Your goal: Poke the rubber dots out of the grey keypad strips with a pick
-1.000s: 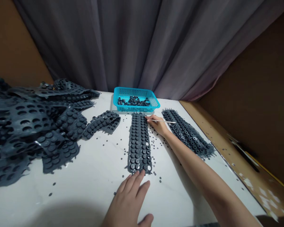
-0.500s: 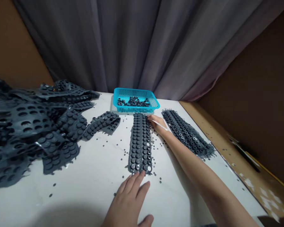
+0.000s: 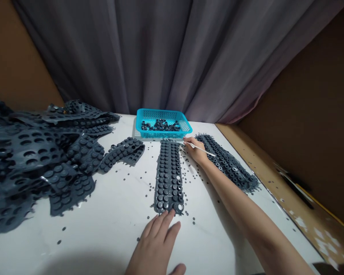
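Observation:
A dark grey rubber sheet [image 3: 169, 175] with rows of round knobs lies lengthwise on the white table. At its near end, my left hand [image 3: 157, 236] rests with fingers spread, the fingertips touching the sheet's edge. My right hand [image 3: 195, 150] is closed around a thin white stick [image 3: 202, 148], just right of the sheet's far end. The stick's tip is near the sheet's far right corner. Two white round gaps show in the sheet's right-hand column. Small dark discs [image 3: 193, 172] are scattered on the table beside it.
A blue plastic basket [image 3: 166, 134] holding small dark pieces stands behind the sheet. Another knobbed sheet [image 3: 229, 164] lies to the right, under my forearm's far side. A large heap of rubber sheets [image 3: 40, 149] covers the left. Grey curtain [image 3: 151, 53] hangs behind.
My right hand has moved slightly right, off the sheet's far edge, and the white stick has come away with it. My left hand has stayed nearly in place.

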The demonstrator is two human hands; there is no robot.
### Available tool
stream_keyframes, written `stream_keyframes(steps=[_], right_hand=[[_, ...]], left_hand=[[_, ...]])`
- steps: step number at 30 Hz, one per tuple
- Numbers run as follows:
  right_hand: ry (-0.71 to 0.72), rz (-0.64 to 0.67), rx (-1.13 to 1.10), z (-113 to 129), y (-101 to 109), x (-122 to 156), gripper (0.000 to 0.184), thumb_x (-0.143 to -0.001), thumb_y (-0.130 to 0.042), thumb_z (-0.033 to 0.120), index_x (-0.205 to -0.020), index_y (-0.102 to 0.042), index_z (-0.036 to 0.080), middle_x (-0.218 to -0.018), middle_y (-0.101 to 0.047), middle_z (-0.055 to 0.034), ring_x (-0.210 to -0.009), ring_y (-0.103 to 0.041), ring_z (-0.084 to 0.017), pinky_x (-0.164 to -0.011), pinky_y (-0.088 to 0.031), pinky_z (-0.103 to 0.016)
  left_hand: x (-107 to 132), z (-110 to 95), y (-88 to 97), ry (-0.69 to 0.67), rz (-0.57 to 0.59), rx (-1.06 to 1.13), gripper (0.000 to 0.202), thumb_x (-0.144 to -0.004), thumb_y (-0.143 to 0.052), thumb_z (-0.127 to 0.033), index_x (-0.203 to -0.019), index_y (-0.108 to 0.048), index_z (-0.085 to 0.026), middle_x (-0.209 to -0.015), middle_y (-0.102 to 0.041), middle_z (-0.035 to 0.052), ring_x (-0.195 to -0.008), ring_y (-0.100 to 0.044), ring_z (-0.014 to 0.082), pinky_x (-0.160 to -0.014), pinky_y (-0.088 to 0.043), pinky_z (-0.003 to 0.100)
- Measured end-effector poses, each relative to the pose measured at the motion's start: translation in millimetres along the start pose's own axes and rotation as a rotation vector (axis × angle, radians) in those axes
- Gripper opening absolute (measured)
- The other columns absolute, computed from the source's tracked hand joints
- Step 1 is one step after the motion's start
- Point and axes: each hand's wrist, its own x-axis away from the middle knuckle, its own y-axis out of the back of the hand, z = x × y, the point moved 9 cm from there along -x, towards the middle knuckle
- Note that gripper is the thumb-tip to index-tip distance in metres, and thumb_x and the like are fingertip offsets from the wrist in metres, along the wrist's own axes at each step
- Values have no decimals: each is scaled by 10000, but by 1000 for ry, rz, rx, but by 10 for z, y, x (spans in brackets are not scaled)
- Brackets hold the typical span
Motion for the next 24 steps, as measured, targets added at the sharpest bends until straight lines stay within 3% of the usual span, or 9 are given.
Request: stream_keyframes(steps=[4, 8, 11, 15, 17, 20, 24], right_hand=[[-84, -55, 33, -22, 213, 136, 252, -899, -501, 420, -932, -624, 202, -778, -730, -56, -700, -699, -221, -636, -513, -304], [-134, -85, 77, 5, 403, 279, 288, -885, -517, 451, -843, -647, 197, -478, -567, 18, -401, -506, -153, -454, -391, -266], [-140, -104, 98, 79, 518, 367, 275, -873, -540, 440, -819, -657, 197, -473, -527, 22, -414, -461, -144, -462, -362, -268], [-114, -104, 62, 277, 573, 512, 248, -865, -558, 420, -832, -655, 194, -665, -636, -31, -603, -585, -177, -588, -453, -287], [-95, -73, -13, 406, 529, 600, 238, -860, -572, 412, -810, -653, 194, -778, -673, -56, -708, -624, -194, -655, -485, -299], [-95, 33, -136, 563, 376, 702, 212, -853, -596, 390, -790, -656, 197, -759, -686, -51, -684, -637, -190, -650, -504, -299], [-23, 112, -169, 705, 232, 673, 200, -852, -604, 387, -795, -661, 204, -776, -701, -64, -717, -660, -203, -697, -524, -325]], left_hand=[[2, 2, 91, 29, -104, -71, 592, -748, -593, -353, -1291, -521, -131, -1390, -515, 101, -1216, -513, 281, -901, -489, 378], [-47, 22, 132, 79, -101, -132, 595, -762, -551, -349, -1292, -510, -81, -1414, -477, 143, -1174, -550, 292, -840, -512, 380], [-66, 23, 185, 90, -122, -161, 555, -820, -520, -327, -1310, -475, -71, -1376, -518, 153, -1172, -552, 275, -874, -496, 384], [13, -57, 284, 43, -155, -144, 496, -843, -534, -292, -1304, -473, -120, -1278, -603, 96, -1127, -565, 237, -934, -456, 367], [94, -157, 365, -18, -204, -152, 451, -837, -541, -272, -1259, -513, -116, -1226, -631, 84, -1067, -584, 224, -912, -457, 347], [207, -310, 485, -111, -292, -150, 324, -829, -530, -236, -1125, -602, -125, -1090, -682, 62, -954, -605, 198, -852, -463, 317], [229, -363, 502, -144, -299, -96, 239, -815, -515, -185, -1018, -639, -166, -995, -690, 36, -878, -599, 174, -810, -458, 302]])
